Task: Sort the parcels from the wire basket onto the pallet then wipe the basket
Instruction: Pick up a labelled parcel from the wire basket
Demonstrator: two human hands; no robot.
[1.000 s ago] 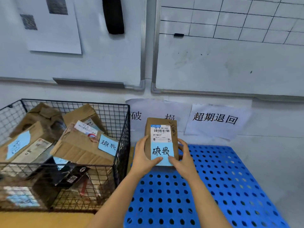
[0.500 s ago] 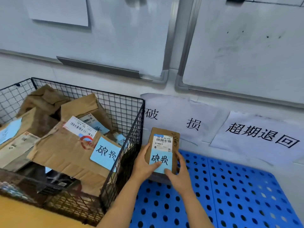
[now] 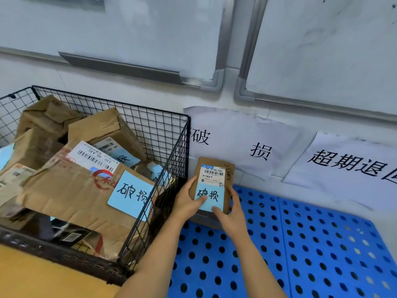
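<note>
Two bare hands on two bare arms.

The left hand (image 3: 186, 205) and the right hand (image 3: 233, 219) show only skin, and so do the wrists. The left forearm (image 3: 154, 261) and the right forearm (image 3: 256, 265) are bare too, all the way down to the bottom edge of the view. Both arms look slim and smooth, and they get thinner near the wrists. The fingers (image 3: 234, 193) are thin. The left thumb (image 3: 200, 200) ends in a short nail, too blurry to tell more. The rest of the person is out of view.
</note>
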